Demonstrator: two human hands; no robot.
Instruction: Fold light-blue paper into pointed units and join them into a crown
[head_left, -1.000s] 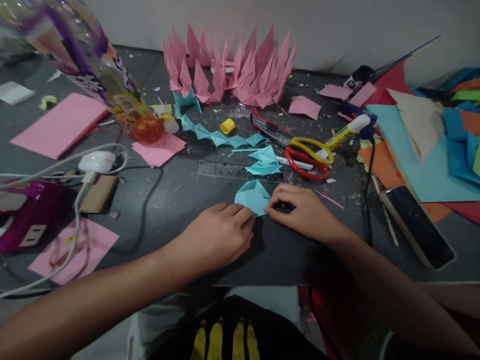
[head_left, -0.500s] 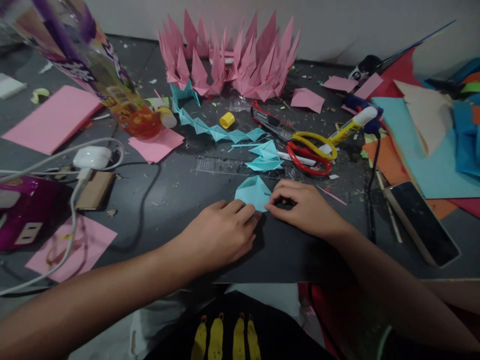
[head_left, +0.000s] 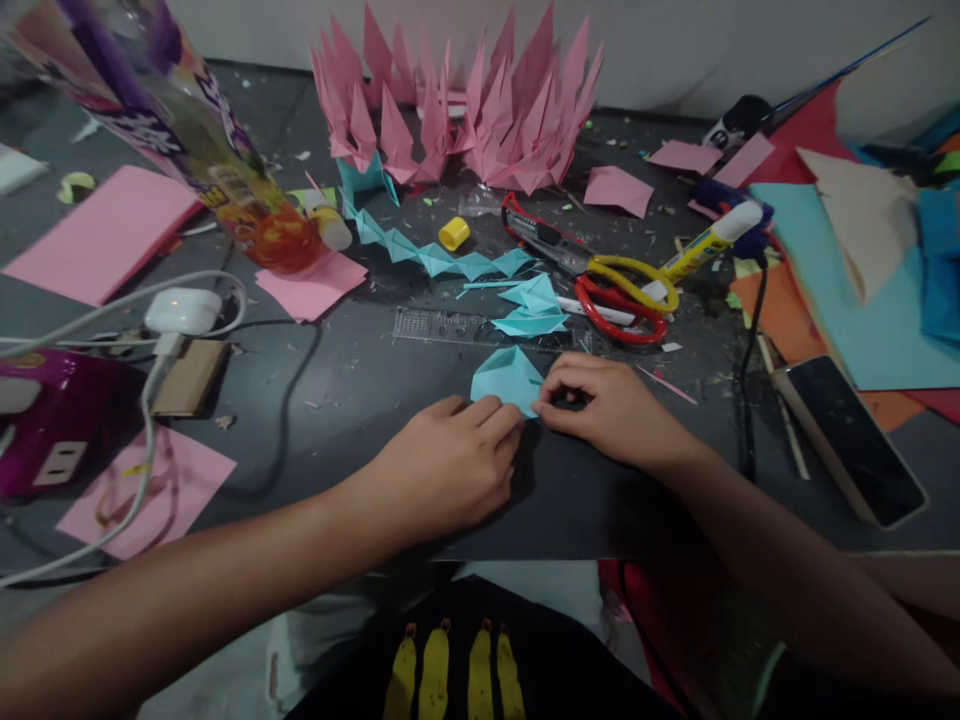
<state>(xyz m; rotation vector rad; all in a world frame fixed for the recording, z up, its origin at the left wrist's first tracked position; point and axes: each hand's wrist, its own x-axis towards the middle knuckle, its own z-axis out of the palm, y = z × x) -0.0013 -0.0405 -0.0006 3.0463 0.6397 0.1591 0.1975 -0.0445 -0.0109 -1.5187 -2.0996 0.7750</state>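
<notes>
A partly folded light-blue sheet of origami paper lies on the dark table in front of me. My left hand rests on its lower left, fingers curled over the edge. With thumb and forefinger, my right hand pinches its right corner. The hands hide the sheet's lower edge. Just beyond it are small folded blue paper pieces and a clear ruler. Farther back curves a chain of folded blue paper, close to a ring of pink folded paper points.
Scissors, a box cutter and a glue stick lie right of centre. A phone is at the right. At the left stand a bottle, pink paper, a white charger and cables.
The view has shifted slightly. Both hands stay at the blue paper, with only slight finger movement; nothing was let go.
</notes>
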